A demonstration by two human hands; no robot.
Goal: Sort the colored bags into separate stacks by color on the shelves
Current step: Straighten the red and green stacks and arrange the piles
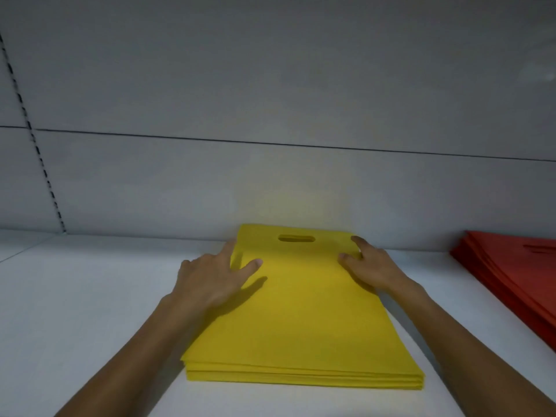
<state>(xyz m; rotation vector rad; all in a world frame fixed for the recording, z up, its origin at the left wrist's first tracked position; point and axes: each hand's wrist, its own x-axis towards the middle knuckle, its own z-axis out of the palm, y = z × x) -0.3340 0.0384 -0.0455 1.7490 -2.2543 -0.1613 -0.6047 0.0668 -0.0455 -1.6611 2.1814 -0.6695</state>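
Note:
A stack of flat yellow bags (304,314) lies on the white shelf (90,296), with the handle cut-out at the far end. My left hand (210,278) rests on the stack's far left edge, thumb on top and fingers along the side. On the far right edge sits my right hand (370,266), its fingers spread and touching the top bag. Neither hand lifts a bag. A stack of red bags (511,275) lies at the right, partly cut off by the frame.
The shelf's grey back panel (270,100) rises just behind the yellow stack. A slotted upright (36,145) runs down the back at the left. Bare white shelf stretches left of the yellow stack, and a narrower strip separates it from the red stack.

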